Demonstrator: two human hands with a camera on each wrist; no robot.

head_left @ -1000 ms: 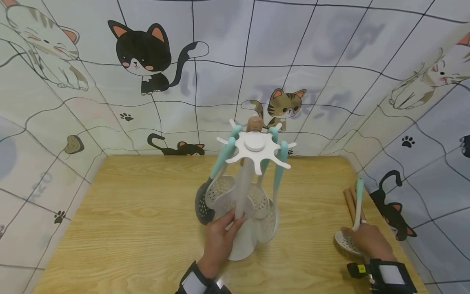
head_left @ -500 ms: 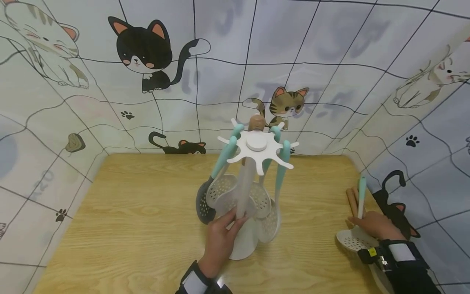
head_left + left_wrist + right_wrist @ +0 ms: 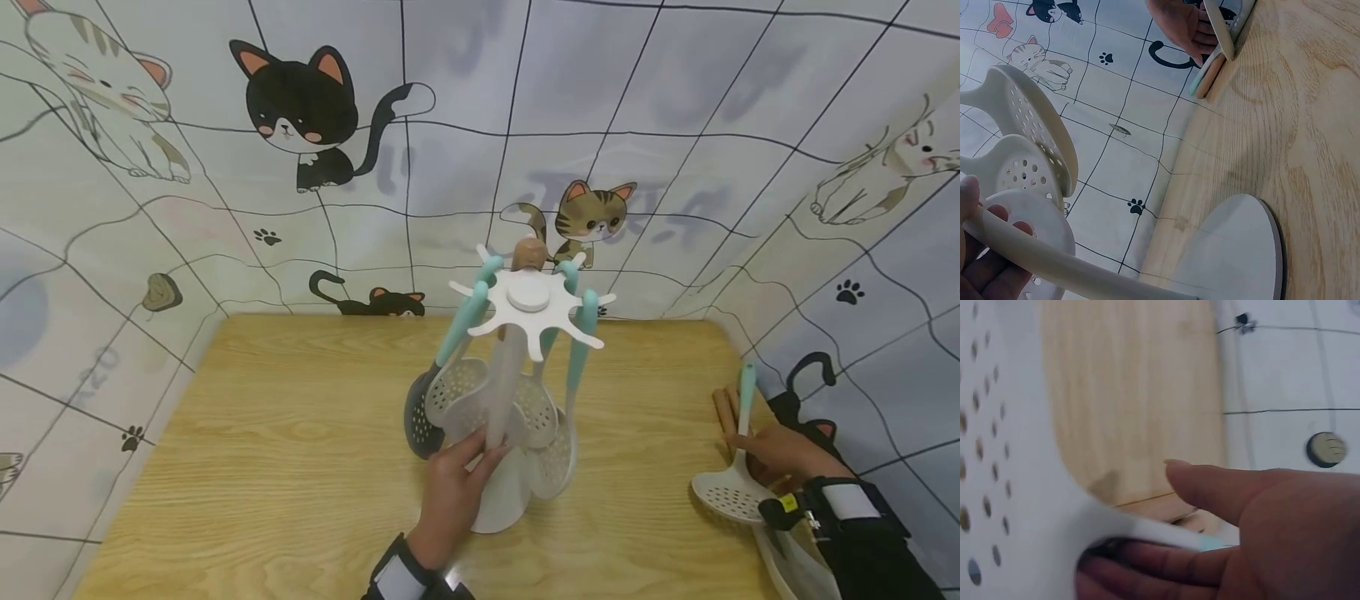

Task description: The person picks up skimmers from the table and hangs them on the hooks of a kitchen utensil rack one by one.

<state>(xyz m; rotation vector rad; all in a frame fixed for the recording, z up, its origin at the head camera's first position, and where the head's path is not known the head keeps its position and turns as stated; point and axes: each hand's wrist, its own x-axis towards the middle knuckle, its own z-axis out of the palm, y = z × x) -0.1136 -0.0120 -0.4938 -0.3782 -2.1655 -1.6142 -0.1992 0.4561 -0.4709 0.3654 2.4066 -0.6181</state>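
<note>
My left hand (image 3: 453, 492) grips the pole (image 3: 506, 392) of a white utensil stand low down, above its round base (image 3: 1229, 250). From the stand's star-shaped hook top (image 3: 528, 302) hang a dark grey perforated spoon (image 3: 422, 421) and several pale perforated skimmers (image 3: 555, 458) with mint handles. At the table's right edge my right hand (image 3: 787, 454) is at the neck of another pale skimmer (image 3: 727, 496) with a mint handle. In the right wrist view its fingers (image 3: 1166, 569) reach beneath the handle, while the thumb is raised apart on the other side.
Brown wooden handles (image 3: 723, 412) lie beside the skimmer at the right. Another pale utensil (image 3: 795, 567) is partly hidden below my right forearm. The wooden table (image 3: 285, 450) meets a cat-printed sheet (image 3: 450, 167) at the back and sides.
My right hand has slid from over the skimmer's bowl to the right of its neck, uncovering the bowl. The left hand and the stand have stayed put.
</note>
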